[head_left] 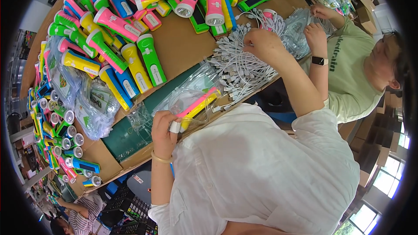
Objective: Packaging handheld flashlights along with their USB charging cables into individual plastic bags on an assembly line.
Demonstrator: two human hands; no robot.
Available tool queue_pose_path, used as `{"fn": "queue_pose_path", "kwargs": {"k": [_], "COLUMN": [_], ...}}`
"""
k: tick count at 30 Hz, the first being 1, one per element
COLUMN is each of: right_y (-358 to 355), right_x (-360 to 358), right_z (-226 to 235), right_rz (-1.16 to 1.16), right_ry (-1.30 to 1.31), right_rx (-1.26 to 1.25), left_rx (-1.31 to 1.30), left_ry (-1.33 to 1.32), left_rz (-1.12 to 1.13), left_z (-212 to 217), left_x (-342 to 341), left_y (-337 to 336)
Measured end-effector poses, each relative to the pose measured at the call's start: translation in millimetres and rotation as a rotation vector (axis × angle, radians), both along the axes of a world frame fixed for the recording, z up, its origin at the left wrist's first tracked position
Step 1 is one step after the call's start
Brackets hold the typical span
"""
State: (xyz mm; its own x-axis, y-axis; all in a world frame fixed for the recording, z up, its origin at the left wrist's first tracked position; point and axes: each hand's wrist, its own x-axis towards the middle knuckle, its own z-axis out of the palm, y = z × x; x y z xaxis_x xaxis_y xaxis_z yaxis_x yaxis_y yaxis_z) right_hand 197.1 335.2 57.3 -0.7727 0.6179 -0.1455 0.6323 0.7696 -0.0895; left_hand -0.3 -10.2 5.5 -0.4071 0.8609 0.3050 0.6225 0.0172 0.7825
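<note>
Near the table's front edge, my left hand [163, 131] is closed round the end of a pink and yellow flashlight [201, 105], which lies inside a clear plastic bag [176, 100]. A white band sits on one of its fingers. Reaching out to the right, my right hand [262, 45] is curled, with its fingertips pinching at a white USB cable on the edge of a tangled pile of white cables [239, 63]. The fingertips are partly hidden. A pink flashlight end [269, 14] shows just beyond that hand.
A large heap of coloured flashlights [104, 26] covers the far left. Packed clear bags [93, 109] lie left of the green mat [119, 137]. At right a co-worker [348, 61] handles bagged cables [300, 28]. A black crate [135, 204] stands below the table.
</note>
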Motion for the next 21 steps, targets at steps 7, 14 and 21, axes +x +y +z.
{"fn": "queue_pose_path", "kwargs": {"k": [7,14,21], "right_y": [-14,-5,-10], "right_x": [13,18,-5], "right_z": [7,1,87], "right_rz": [0.048,0.157,0.108], "right_ry": [0.212,0.356,0.871], "right_rx": [-0.073,-0.214,-0.926], "left_rx": [-0.025,-0.005,-0.018], "left_ry": [-0.029,-0.043,-0.005], "left_rz": [0.038,0.036,0.034], "left_z": [-2,-5,-3], "left_x": [-1,-4,-6], "left_y": [-2,-7,-16]}}
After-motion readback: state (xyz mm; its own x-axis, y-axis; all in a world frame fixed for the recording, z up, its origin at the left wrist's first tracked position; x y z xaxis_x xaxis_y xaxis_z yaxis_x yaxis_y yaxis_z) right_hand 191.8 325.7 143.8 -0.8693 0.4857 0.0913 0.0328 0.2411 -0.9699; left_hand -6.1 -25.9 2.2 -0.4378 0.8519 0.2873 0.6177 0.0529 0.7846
